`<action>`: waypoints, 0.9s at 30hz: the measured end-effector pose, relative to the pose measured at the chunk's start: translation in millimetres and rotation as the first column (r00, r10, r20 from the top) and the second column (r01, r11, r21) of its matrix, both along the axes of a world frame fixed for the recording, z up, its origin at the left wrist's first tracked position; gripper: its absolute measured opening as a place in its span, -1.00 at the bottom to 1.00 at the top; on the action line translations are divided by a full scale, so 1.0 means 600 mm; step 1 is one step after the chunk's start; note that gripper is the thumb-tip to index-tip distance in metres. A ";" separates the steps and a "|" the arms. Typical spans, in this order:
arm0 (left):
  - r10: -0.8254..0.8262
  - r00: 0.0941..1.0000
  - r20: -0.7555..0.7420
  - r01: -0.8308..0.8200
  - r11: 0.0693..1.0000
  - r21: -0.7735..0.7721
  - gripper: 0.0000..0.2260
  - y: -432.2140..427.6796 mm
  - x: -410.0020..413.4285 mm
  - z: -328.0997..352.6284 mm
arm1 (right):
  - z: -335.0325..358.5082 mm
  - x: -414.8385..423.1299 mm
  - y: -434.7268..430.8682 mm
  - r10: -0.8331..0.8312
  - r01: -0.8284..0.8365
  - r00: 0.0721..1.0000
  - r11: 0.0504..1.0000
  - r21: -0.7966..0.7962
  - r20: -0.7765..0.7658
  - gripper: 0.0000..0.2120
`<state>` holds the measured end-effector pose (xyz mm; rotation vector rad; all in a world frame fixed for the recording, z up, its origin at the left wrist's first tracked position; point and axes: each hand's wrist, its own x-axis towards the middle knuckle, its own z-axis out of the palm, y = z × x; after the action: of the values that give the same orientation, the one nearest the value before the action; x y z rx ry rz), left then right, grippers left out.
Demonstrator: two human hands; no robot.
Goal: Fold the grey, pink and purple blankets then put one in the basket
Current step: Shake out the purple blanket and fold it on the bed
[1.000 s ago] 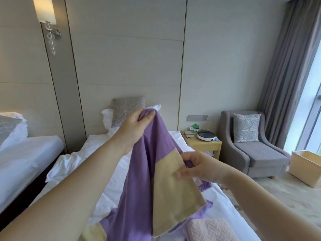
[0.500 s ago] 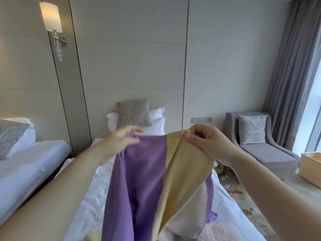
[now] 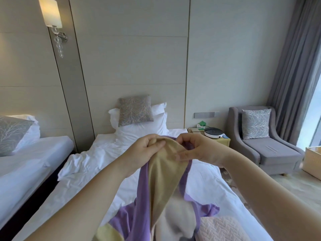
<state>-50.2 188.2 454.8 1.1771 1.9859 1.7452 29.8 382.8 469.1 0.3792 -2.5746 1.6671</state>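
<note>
The purple blanket (image 3: 141, 197), with tan and pale panels, hangs in front of me over the white bed (image 3: 83, 180). My left hand (image 3: 144, 150) pinches its top edge, where a tan fold shows. My right hand (image 3: 199, 150) grips the same top edge just to the right, almost touching the left hand. The blanket's lower end trails onto the bed. A pink quilted blanket (image 3: 222, 228) lies on the bed at the bottom right. The wooden basket (image 3: 312, 162) stands on the floor at the far right edge. No grey blanket is visible.
A second bed (image 3: 26, 162) is on the left across a narrow gap. Pillows and a grey cushion (image 3: 135, 110) sit at the headboard. A bedside table (image 3: 220, 140) holding a round device and a grey armchair (image 3: 265, 141) stand to the right, near the curtains.
My hands have come together at the blanket's top edge, bringing the tan panel over the purple. Both hands have dropped lower, and the view has tilted down a little.
</note>
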 end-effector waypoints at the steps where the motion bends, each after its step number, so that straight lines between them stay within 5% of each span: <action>1: 0.015 1.000 0.013 -0.016 0.999 0.030 -0.78 0.000 -0.002 0.002 | -0.006 0.002 0.003 -0.007 0.007 1.000 1.000 -0.017 0.009 -0.82; 6: 0.011 1.000 -0.028 -0.012 0.999 -0.035 -0.86 -0.004 -0.007 0.003 | -0.015 0.008 0.005 -0.037 0.018 0.996 0.974 -0.227 -0.079 -0.80; 13: -0.025 0.987 -0.161 0.008 0.994 -0.108 -0.80 0.000 0.008 0.020 | -0.011 0.001 -0.011 -0.065 0.047 0.990 0.989 -0.140 -0.128 -0.90; 22: 0.126 0.933 -0.337 -0.146 0.989 -0.036 -0.94 -0.004 -0.004 0.034 | -0.045 -0.013 -0.033 -0.116 0.060 0.984 0.929 -0.366 -0.134 -0.82; 27: 0.152 0.950 -0.274 -0.174 0.983 -0.057 -0.91 -0.017 -0.009 0.031 | -0.043 -0.020 -0.043 -0.130 0.053 0.979 0.906 -0.421 -0.158 -0.80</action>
<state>-55.8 178.2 473.1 1.3168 2.3488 1.6323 17.8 356.7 443.4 0.3553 -2.0038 1.9746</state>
